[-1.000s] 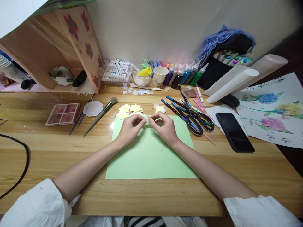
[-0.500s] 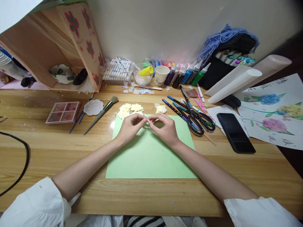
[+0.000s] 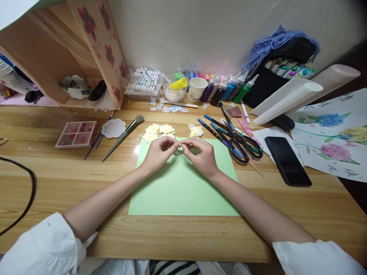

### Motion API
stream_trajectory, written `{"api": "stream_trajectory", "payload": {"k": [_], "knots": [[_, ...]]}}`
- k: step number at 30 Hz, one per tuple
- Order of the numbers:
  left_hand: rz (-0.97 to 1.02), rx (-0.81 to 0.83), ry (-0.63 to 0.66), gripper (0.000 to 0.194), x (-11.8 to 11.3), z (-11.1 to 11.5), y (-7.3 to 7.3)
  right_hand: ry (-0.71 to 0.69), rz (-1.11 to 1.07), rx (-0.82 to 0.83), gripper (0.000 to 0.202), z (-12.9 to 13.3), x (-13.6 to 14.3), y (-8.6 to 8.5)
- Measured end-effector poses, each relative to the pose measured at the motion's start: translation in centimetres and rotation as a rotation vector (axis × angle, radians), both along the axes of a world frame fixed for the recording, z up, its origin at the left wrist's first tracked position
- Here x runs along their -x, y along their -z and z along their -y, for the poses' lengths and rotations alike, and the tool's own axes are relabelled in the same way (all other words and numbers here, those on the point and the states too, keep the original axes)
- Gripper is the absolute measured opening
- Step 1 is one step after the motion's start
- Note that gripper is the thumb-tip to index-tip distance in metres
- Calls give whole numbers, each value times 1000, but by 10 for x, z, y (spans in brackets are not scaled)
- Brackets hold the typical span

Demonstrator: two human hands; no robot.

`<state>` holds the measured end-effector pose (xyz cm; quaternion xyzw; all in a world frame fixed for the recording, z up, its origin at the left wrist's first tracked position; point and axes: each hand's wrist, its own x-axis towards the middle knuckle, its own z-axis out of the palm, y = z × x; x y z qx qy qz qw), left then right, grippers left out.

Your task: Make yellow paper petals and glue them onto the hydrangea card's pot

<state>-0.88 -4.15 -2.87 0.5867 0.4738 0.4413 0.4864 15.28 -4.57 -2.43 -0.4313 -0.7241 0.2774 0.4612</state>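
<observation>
My left hand (image 3: pixel 159 152) and my right hand (image 3: pixel 200 154) meet fingertip to fingertip over the top part of a green sheet (image 3: pixel 183 191). Each has thumb and forefinger pinched on something small and pale between them, too tiny to make out. Small yellow paper pieces (image 3: pixel 151 131) lie in a pile just beyond my left hand. A smaller pile of yellow paper pieces (image 3: pixel 196 131) sits beyond my right hand.
Black scissors (image 3: pixel 239 143) rest on pens at the right, near a black phone (image 3: pixel 287 161). A thick brush (image 3: pixel 123 138), white palette (image 3: pixel 113 128) and pink-framed case (image 3: pixel 77 134) lie left. Paint bottles, a paper cup (image 3: pixel 197 89) and markers (image 3: pixel 143 82) line the back.
Both hands stay nearly in place, with the right fingertips slightly shifted at the pinch. The camera view has moved slightly.
</observation>
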Motion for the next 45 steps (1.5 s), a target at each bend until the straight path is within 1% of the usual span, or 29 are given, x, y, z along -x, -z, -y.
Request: {"api": "stream_trajectory", "payload": {"k": [11, 18, 23, 26, 31, 40, 45], "knots": [[-14, 0, -16, 22, -1, 1, -2, -3, -70, 35, 13, -2, 0, 3], [-37, -5, -13, 20, 0, 2, 0, 2, -56, 23, 11, -1, 0, 3], [-88, -5, -23, 17, 0, 1, -1, -8, -21, 0, 12, -1, 1, -1], [-110, -15, -22, 15, 0, 1, -2, -12, -11, 14, 12, -1, 1, -2], [-88, -8, -28, 16, 1, 2, -3, 0, -10, 57, 11, -1, 1, -1], [-94, -21, -22, 11, 1, 3, -3, -17, -54, 51, 10, -1, 1, 0], [-126, -23, -15, 15, 1, 4, -5, -11, -35, 36, 9, -1, 1, -1]]}}
